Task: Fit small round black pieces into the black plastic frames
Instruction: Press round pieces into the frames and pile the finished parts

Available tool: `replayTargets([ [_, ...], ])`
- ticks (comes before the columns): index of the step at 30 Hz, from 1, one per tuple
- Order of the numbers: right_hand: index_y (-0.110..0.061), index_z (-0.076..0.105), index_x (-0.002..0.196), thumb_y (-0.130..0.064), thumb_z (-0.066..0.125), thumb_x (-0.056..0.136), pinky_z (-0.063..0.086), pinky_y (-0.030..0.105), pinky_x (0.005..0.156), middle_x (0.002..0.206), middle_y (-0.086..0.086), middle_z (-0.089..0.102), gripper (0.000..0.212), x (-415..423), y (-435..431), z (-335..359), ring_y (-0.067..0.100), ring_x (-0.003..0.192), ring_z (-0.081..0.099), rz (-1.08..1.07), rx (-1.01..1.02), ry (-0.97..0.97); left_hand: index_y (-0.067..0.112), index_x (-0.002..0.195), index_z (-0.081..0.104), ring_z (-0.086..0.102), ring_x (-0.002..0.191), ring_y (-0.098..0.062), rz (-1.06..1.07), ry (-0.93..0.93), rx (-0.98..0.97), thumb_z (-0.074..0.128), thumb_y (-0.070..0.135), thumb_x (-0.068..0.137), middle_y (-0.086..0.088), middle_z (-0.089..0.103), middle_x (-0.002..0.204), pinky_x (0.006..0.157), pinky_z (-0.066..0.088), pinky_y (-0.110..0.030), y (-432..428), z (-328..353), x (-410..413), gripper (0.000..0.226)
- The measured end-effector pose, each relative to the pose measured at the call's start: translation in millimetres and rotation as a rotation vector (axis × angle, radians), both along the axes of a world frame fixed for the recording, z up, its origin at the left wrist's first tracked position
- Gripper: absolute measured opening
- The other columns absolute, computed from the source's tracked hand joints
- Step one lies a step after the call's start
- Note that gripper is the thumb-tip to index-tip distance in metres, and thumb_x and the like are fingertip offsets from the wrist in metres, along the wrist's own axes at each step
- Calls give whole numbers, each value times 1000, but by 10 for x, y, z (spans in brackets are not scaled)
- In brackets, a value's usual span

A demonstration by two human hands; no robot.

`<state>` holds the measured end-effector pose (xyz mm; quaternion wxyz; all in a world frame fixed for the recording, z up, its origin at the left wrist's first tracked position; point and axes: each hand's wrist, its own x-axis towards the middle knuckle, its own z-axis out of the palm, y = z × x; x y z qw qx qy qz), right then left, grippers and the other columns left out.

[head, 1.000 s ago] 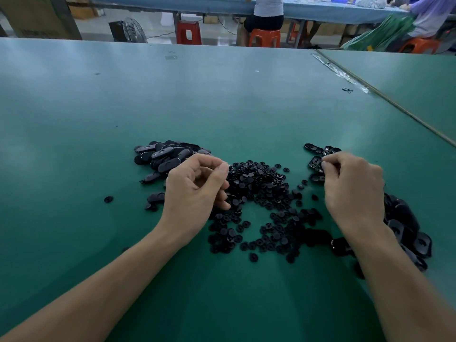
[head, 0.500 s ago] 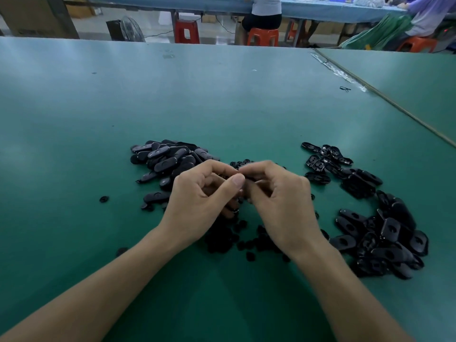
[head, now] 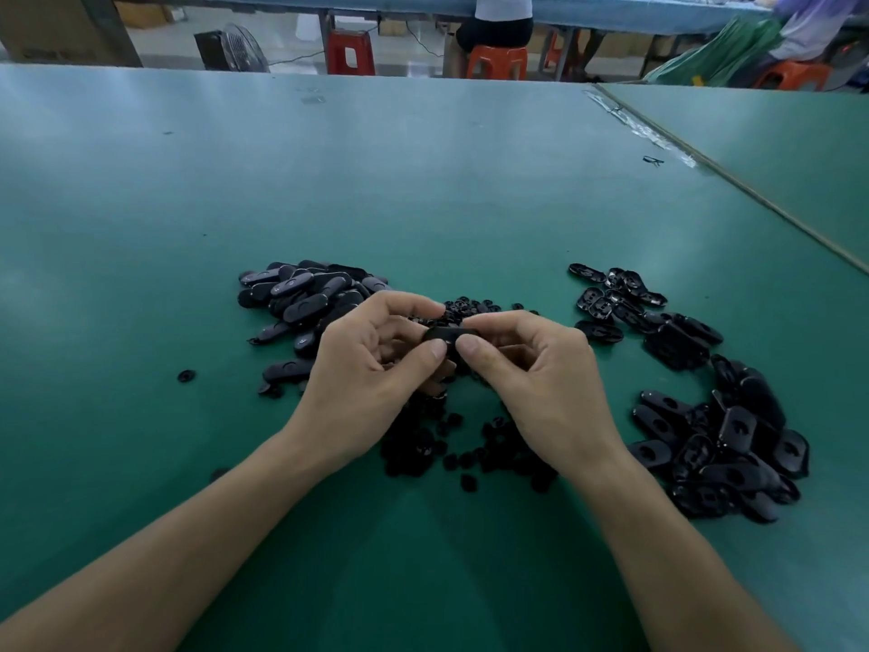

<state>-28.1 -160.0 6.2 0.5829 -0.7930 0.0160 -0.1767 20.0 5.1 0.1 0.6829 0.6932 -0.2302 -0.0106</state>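
round pieces between frame piles

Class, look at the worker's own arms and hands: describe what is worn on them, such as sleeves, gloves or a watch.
The left hand and right hand are bare, with no gloves. Both forearms are uncovered to the picture's edge: no sleeve, watch or bracelet shows. The thumbnails look short and unpainted.
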Motion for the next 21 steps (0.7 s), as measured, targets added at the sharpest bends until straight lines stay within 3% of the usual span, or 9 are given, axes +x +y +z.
replayTargets([
  [4, -30, 74, 87, -19, 77, 87, 57, 22, 72, 81, -13, 76, 11, -25, 9, 8, 5, 76, 72, 10, -1, -23, 13, 98, 69, 75, 72, -16, 12, 19, -29, 70, -2, 90, -8, 76, 82, 64, 59, -24, -2, 0, -2, 17],
  [11, -27, 74, 91, -15, 73, 91, 59, 29, 70, 79, -8, 75, 12, -59, 33, -7, 13, 71, 72, 1, -9, -42, 9, 98, 70, 75, 71, -20, 17, 73, -81, 73, 8, 87, -9, 76, 80, 62, 60, -27, 0, 10, 8, 11],
  [16, -29, 70, 92, -9, 72, 90, 51, 15, 67, 79, -8, 76, 20, -72, 70, 13, 8, 72, 72, 8, 70, -57, 14, 103, 67, 73, 75, -22, -27, 86, -80, 77, 20, 76, -10, 75, 86, 65, 57, -22, 2, 28, -2, 30],
  [21, -30, 66, 89, -12, 69, 92, 48, 9, 69, 82, -14, 74, 19, -92, 107, 33, 2, 79, 71, 1, -61, -56, 15, 97, 71, 72, 77, -13, -38, 53, -85, 76, 19, 80, -5, 77, 88, 66, 58, -22, -8, 15, 4, 19],
])
